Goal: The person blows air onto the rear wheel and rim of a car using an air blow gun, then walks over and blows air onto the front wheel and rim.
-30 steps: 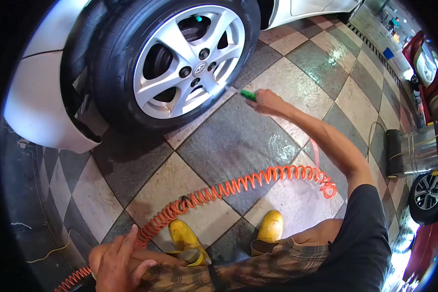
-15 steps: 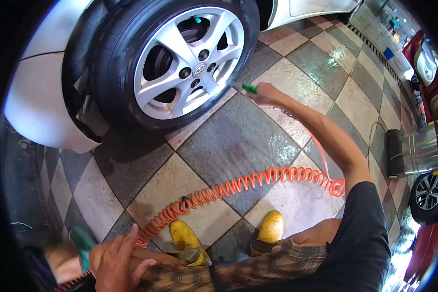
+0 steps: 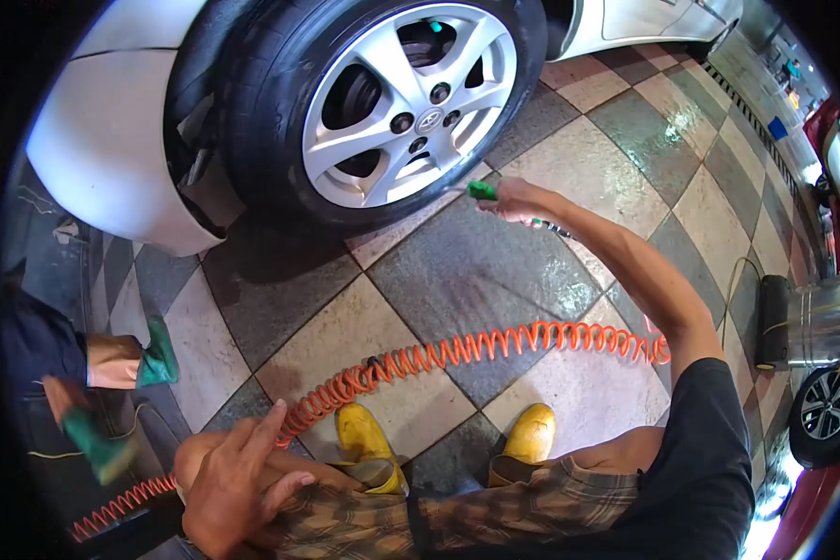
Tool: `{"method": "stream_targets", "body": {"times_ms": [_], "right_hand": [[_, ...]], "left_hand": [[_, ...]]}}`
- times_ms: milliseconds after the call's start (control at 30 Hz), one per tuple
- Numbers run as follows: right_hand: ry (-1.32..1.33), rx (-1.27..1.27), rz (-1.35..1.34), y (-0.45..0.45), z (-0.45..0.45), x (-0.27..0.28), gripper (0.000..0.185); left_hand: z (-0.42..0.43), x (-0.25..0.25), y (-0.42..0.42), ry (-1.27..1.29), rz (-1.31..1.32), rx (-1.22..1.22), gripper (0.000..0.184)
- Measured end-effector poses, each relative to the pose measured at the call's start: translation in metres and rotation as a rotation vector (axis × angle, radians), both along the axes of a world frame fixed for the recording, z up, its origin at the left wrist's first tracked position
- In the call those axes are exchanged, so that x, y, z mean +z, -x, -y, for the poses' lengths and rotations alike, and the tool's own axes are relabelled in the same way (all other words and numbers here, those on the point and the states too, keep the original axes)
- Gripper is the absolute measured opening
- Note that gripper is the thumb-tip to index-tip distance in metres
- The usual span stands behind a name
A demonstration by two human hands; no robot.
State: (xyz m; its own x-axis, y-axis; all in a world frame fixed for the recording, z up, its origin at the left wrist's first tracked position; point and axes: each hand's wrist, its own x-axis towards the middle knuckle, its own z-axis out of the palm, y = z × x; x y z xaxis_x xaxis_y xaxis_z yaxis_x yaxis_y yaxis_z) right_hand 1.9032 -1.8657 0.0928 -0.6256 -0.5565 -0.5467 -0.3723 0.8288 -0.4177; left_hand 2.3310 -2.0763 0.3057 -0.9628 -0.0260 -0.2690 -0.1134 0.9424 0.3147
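Observation:
Ahead, my right hand [image 3: 515, 201] is closed around a green air blow gun [image 3: 481, 190], its thin nozzle pointing at the lower edge of the black tyre [image 3: 268, 140]. The nozzle's tip blurs against the rubber, so contact is unclear. Inside the tyre sits a silver alloy rim [image 3: 429, 119] with several dark lug nuts. An orange coiled hose [image 3: 457, 349] stretches across in front of me, from below my right forearm toward my left knee. On that knee rests my left hand [image 3: 235, 490], fingers extended and holding nothing.
The white car's bumper [image 3: 126, 140] is at left. Another person's green boots [image 3: 158, 355] are at lower left. My yellow boots [image 3: 530, 434] stand on the checkered tiles [image 3: 476, 271]. At right are a metal cylinder [image 3: 817, 317], a loose wheel [image 3: 825, 411] and a red car.
My right hand and the blow gun have shifted slightly down along the tyre's edge. The view has swung left, showing more of the other person's boots. My left hand stays on my knee.

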Motion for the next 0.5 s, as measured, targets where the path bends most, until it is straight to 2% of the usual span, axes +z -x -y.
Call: {"method": "stream_targets", "body": {"times_ms": [33,167,267,300,400,433,467,500], "right_hand": [[0.076,0.089,-0.021,-0.004,0.002,-0.003,0.057],[0.179,0.125,0.042,-0.017,0.025,-0.005,0.044],[0.257,0.191,0.014,-0.041,0.037,0.03,0.048],[0.294,0.311,-0.097,-0.043,0.041,0.038,0.052],[0.393,0.391,-0.206,-0.043,0.052,0.033,0.055],[0.383,0.41,-0.25,-0.049,0.053,0.049,0.049],[0.388,0.417,-0.246,-0.054,0.053,0.066,0.049],[0.502,0.448,-0.297,-0.06,0.052,0.084,0.055]], "left_hand": [[0.001,0.0,0.002,-0.025,-0.023,-0.005,0.077],[0.001,0.01,0.009,0.035,0.069,-0.057,0.078],[0.002,0.008,0.007,-0.005,0.059,-0.036,0.076],[0.001,0.008,0.007,-0.009,0.069,-0.028,0.076],[0.003,0.009,0.007,0.002,0.081,-0.028,0.075],[0.003,0.01,0.007,0.014,0.077,-0.044,0.075],[0.002,0.011,0.008,0.016,0.08,-0.036,0.075],[0.001,0.012,0.009,0.047,0.067,-0.057,0.075]]}}
